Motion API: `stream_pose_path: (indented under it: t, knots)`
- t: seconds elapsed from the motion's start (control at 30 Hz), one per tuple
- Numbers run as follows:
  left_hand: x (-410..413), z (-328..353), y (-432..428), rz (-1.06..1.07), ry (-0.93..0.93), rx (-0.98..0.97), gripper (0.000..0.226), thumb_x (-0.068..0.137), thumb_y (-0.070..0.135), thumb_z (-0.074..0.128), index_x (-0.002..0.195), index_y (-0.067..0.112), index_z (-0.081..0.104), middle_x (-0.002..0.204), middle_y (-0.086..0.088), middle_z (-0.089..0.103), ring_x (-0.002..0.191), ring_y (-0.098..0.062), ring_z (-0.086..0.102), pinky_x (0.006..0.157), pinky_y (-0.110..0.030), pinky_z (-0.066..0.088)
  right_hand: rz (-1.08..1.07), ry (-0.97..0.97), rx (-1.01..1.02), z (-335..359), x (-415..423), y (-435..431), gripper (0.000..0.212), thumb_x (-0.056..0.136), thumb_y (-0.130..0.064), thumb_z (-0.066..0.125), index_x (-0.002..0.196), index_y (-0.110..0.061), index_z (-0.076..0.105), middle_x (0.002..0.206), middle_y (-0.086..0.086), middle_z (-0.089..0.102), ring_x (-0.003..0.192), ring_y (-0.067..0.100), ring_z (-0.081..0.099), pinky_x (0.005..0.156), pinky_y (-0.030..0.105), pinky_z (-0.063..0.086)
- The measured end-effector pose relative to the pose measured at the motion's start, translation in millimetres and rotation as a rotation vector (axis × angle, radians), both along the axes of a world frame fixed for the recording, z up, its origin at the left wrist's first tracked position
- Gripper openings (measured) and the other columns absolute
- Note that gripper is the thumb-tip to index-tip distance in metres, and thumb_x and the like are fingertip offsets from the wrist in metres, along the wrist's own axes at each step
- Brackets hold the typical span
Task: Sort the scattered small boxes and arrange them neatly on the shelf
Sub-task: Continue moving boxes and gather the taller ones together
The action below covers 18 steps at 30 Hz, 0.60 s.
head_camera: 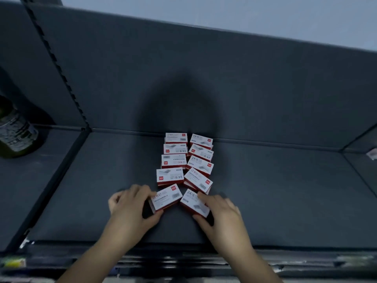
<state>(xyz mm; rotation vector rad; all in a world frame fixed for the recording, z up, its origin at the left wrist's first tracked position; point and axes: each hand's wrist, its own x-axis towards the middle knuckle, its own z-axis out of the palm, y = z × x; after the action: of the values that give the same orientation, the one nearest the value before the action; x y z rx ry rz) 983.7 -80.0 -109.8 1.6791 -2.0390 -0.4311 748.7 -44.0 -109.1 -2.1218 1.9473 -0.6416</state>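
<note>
On the far left, well apart from the fingers, I see a bottle [15, 131] standing in the next section; it is not part of my job. The left hand [130, 209] holds one small box [167, 198]. Its fingers [142, 190] are curled over the left end and the thumb presses the near edge, so the box is pinched between them and sits at an angle. I judge this grip serves to turn the box straight and slide it against the left column [173, 158], which begins just beyond the fingertips. In this column I count four boxes lying flat, one behind the other. Beside it, the right column [201, 160] also has four, a little skewed. The right hand [222, 215] pinches a second box [194, 204] in the same way, just in front of the right column. So I count ten box tops on the shelf [275, 190], two hands and one bottle. Some boxes seem to lie on others, but I cannot tell how many are below.
</note>
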Motion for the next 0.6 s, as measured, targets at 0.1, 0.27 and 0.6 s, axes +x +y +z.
stream_pose_path:
  t: [0.1,0.27,0.6]
  knots:
    - [1.8,-1.4,-2.1,-0.037,0.002,0.023,0.035,0.073,0.044,0.077,0.095,0.041,0.05,0.093,0.02,0.046,0.085,0.0,0.044,0.092,-0.029,0.02,-0.043,0.06,-0.028,2.7,9.5,2.5,0.045,0.084,-0.052,0.048,0.123,-0.033,0.059,0.103,-0.016,0.065,0.09,0.015,0.06,0.075,0.03,0.05]
    - [4.9,-1.4,-12.1,-0.083,0.008,0.032,0.039,0.072,0.037,0.081,0.1,0.037,0.054,0.097,0.019,0.044,0.085,-0.002,0.047,0.095,-0.036,0.023,-0.086,0.13,0.018,6.6,12.7,4.8,0.047,0.088,-0.049,0.05,0.133,-0.037,0.048,0.109,-0.016,0.063,0.095,0.017,0.059,0.078,0.033,0.051]
    - [15.9,35.5,-19.9,-0.222,0.091,0.041,0.053,0.075,0.062,0.065,0.119,0.042,0.046,0.12,0.023,0.042,0.111,-0.001,0.045,0.101,-0.033,0.031,-0.096,0.021,0.12,34.9,-7.4,15.8,0.066,0.093,-0.069,0.022,0.144,-0.032,0.042,0.137,-0.014,0.053,0.119,0.011,0.049,0.103,0.03,0.042]
